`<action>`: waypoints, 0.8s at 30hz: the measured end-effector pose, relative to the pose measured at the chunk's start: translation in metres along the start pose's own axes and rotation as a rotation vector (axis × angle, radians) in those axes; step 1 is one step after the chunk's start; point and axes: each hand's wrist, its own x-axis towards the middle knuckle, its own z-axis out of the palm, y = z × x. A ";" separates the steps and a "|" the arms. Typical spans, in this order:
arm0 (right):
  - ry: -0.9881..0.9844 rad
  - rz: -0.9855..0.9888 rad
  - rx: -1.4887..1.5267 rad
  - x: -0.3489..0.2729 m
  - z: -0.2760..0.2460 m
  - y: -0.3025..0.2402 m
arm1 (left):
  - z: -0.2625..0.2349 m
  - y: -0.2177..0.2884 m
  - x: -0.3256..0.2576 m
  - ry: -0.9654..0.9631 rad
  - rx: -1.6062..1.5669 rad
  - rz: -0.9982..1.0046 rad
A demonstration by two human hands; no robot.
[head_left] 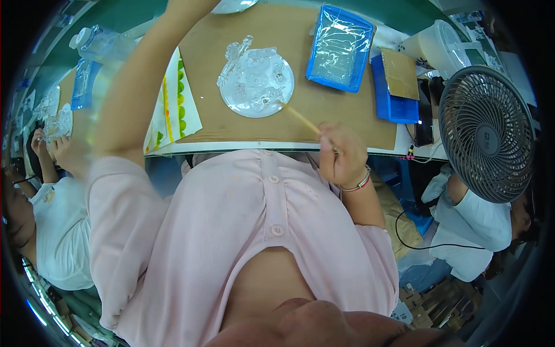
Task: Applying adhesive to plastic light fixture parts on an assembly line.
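Observation:
My right hand (342,155) is closed around a thin wooden stick (300,117) near the table's front edge. The stick's far tip reaches the rim of a round clear glass plate (230,101) that carries several clear glass figurines (257,72). My left arm (136,87) stretches up across the table to the far side, and its hand goes out of the picture at the top edge, so it is not visible. The plate rests on a brown cardboard mat (324,113).
A blue tray (340,49) lined with clear plastic sits behind the plate; another blue tray (393,104) with a cardboard piece lies to its right. A grey fan (487,133) stands at right. Other people sit at left (55,222) and right (477,222).

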 end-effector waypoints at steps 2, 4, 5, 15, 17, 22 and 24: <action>0.078 0.063 -0.086 -0.003 -0.001 0.000 | -0.014 0.007 -0.019 -0.050 0.004 -0.058; 0.098 0.083 -0.094 -0.003 -0.001 -0.003 | -0.023 -0.003 -0.047 -0.053 0.022 -0.129; 0.091 0.075 -0.089 -0.002 0.000 -0.005 | -0.026 -0.007 -0.061 -0.048 0.025 -0.139; 0.088 0.071 -0.115 -0.009 0.006 -0.013 | -0.064 0.034 -0.096 -0.285 -0.443 0.253; 0.077 0.048 -0.107 -0.008 0.007 -0.016 | -0.062 0.035 -0.091 -0.624 -0.634 0.240; 0.258 0.251 0.221 -0.022 -0.005 -0.020 | -0.056 0.027 -0.074 -0.671 -0.700 0.360; 0.305 0.259 0.229 -0.024 -0.018 -0.021 | -0.055 0.028 -0.078 -0.621 -0.630 0.450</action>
